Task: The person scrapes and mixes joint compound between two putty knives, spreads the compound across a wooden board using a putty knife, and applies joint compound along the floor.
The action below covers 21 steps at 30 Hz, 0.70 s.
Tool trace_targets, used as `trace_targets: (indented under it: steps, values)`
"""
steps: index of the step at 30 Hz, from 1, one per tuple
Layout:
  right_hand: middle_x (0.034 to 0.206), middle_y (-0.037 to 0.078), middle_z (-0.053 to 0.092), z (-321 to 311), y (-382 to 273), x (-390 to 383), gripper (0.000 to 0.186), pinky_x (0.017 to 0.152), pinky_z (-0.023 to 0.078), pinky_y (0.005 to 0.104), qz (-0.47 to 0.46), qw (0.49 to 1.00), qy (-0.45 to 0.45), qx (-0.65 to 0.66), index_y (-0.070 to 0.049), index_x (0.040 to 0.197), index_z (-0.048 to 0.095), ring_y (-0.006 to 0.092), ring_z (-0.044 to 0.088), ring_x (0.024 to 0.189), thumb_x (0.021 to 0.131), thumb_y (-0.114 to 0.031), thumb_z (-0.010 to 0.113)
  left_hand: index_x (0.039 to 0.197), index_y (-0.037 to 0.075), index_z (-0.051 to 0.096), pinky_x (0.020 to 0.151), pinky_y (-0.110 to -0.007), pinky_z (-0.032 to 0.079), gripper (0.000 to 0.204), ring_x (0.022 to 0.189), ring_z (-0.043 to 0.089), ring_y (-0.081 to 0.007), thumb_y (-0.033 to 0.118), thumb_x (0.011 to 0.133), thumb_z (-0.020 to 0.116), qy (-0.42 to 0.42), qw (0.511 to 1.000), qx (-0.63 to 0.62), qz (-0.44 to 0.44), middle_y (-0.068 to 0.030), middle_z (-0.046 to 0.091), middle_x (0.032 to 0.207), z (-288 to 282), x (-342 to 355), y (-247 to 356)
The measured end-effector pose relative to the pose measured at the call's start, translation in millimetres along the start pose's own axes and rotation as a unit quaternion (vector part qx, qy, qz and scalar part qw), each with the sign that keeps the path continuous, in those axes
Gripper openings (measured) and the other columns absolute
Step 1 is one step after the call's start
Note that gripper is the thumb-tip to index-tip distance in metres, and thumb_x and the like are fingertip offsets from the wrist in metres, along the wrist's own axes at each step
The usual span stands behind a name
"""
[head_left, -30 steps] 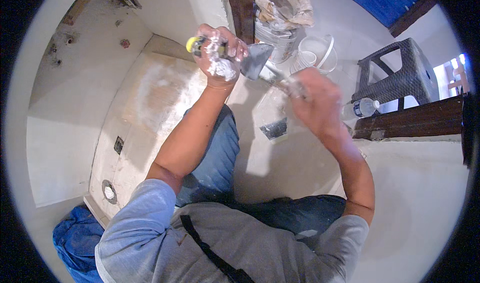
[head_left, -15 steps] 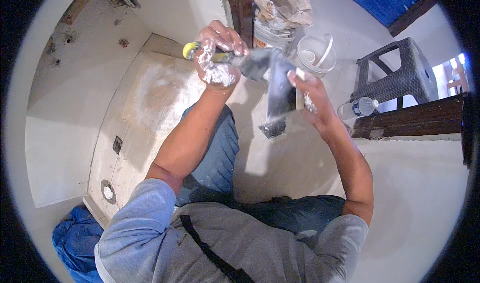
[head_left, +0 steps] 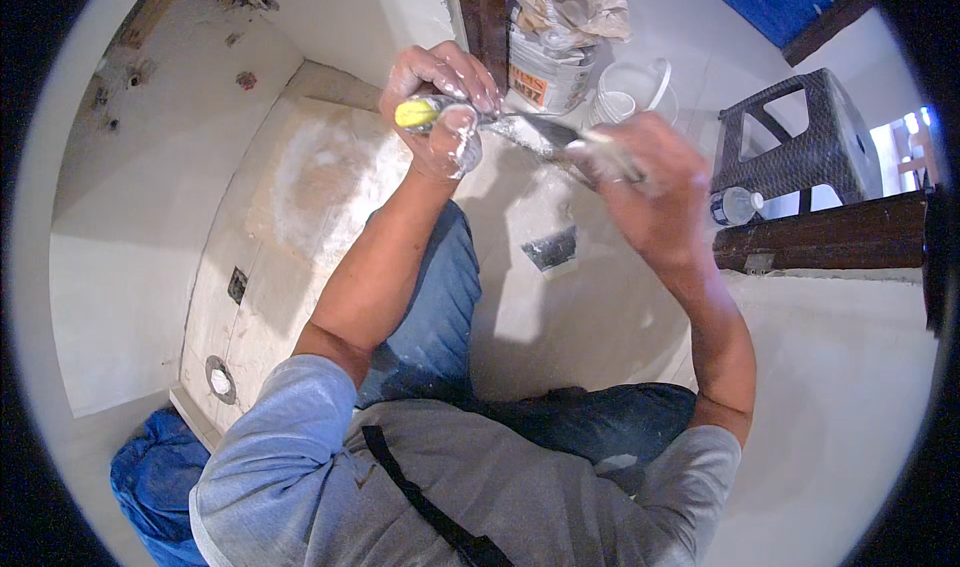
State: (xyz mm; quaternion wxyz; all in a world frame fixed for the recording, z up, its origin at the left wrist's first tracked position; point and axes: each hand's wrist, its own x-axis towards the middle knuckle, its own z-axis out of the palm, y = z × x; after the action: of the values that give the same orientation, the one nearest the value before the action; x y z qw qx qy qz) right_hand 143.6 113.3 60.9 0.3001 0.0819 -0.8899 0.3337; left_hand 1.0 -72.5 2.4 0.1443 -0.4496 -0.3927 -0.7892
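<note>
My left hand, smeared with white paste, is closed around a putty knife whose yellow handle end sticks out toward the left. My right hand grips a wide flat scraper by its pale back edge, blurred by motion. The two blades meet or overlap between my hands, with white paste on the putty knife's blade. I cannot tell whether they touch. Both tools are held up above the floor, and the scraper now shows nearly edge-on.
Beyond my hands stand a white bucket topped with crumpled brown paper and a clear pail with a handle. To the right are a dark plastic stool, a bottle and a brown sill. A paste-smeared board lies left.
My right hand has turned over and shifted slightly right, tilting the scraper from face-on to nearly edge-on. My left hand has rolled the putty knife a little, its handle end now facing nearer.
</note>
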Motion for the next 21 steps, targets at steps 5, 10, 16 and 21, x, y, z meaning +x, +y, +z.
trace_targets:
  steps: [5,10,16,21]
  values:
    - [0.092,0.013,0.069,6,35,-1,0.018,0.076,0.052,0.0402,0.020,0.986,-0.122,-0.112,-0.006,0.092,0.074,0.0345,0.066,0.084,0.079,-0.018,0.074,0.093,0.008,0.046,0.053,-0.040,0.056,0.039,0.058,0.058,-0.0280,0.038,0.088,0.069,-0.017,0.999,-0.044,-0.008,-0.0142,0.054,0.069,1,2,6]
    - [0.093,0.016,0.069,-11,33,5,0.024,0.078,0.051,0.0388,0.120,0.986,-0.099,-0.067,-0.003,0.099,0.073,0.0343,0.067,0.085,0.081,-0.019,0.074,0.096,0.010,0.048,0.045,-0.038,0.049,0.059,0.049,0.051,-0.0263,0.068,0.095,0.038,0.052,0.951,-0.282,-0.117,-0.0113,0.048,0.062,-12,4,-13]
    - [0.088,0.014,0.069,-7,38,3,0.021,0.075,0.049,0.0323,0.147,0.988,-0.023,0.037,0.002,0.096,0.068,0.0237,0.065,0.078,0.085,-0.015,0.073,0.092,0.013,0.049,0.034,-0.032,0.036,0.071,0.043,0.042,-0.0185,0.080,0.090,0.025,0.150,0.864,-0.372,-0.303,-0.0045,0.040,0.059,1,10,-4]
    - [0.086,0.010,0.068,-5,41,3,0.019,0.074,0.048,0.0294,0.195,0.975,-0.011,0.103,0.002,0.097,0.068,0.0154,0.061,0.079,0.087,-0.014,0.072,0.094,0.012,0.050,0.034,-0.031,0.038,0.060,0.041,0.042,-0.0178,0.067,0.095,0.028,0.119,0.845,-0.430,-0.295,-0.0049,0.042,0.060,5,10,-1]
